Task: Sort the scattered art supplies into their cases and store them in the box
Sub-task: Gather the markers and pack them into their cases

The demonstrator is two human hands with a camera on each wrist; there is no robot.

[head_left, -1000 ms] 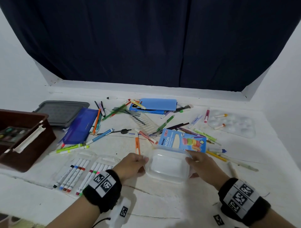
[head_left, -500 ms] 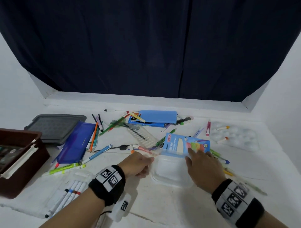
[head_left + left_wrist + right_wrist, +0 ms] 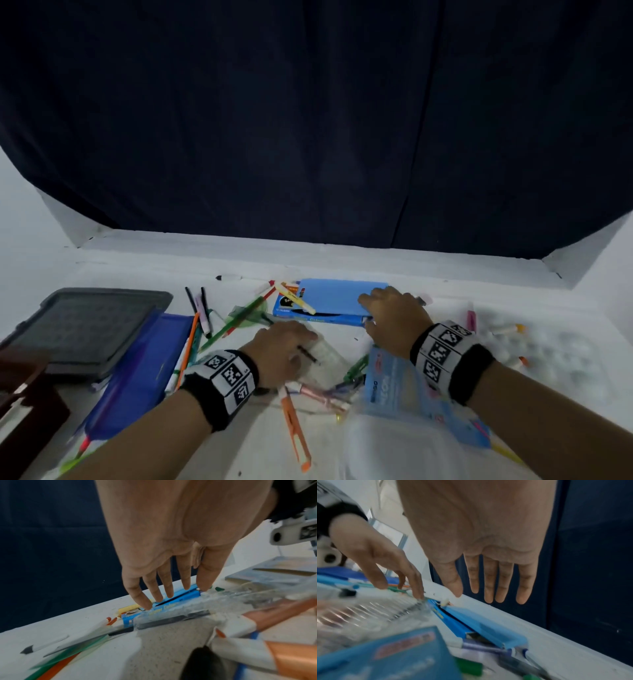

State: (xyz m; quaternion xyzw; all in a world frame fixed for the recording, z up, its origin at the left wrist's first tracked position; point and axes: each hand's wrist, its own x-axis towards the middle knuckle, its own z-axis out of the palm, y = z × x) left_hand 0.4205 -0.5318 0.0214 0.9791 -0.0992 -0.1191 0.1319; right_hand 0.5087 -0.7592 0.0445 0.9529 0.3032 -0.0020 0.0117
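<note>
Pens, markers and pencils lie scattered over the white table [image 3: 222,455]. My left hand [image 3: 294,346] is open, its fingers straight and reaching down to the far edge of a clear ridged tray [image 3: 325,356] [image 3: 373,612]. My right hand [image 3: 383,305] is open too, hovering palm down over a light blue case [image 3: 339,296] [image 3: 488,626] that lies on a darker blue colour box [image 3: 308,318] [image 3: 154,612]. Neither hand holds anything. A clear plastic container [image 3: 394,448] sits blurred at the near edge, below the blue neon crayon box [image 3: 390,390].
A brown storage box [image 3: 24,407] stands at the far left beside a grey lid [image 3: 85,325] and a dark blue pouch [image 3: 144,370]. A white paint palette [image 3: 555,356] lies at the right. An orange pen [image 3: 294,428] lies near my left wrist. A dark curtain hangs behind.
Both hands let go of the clear container and moved away from me: the left to the ridged tray, the right to the light blue case. The view tilted up.
</note>
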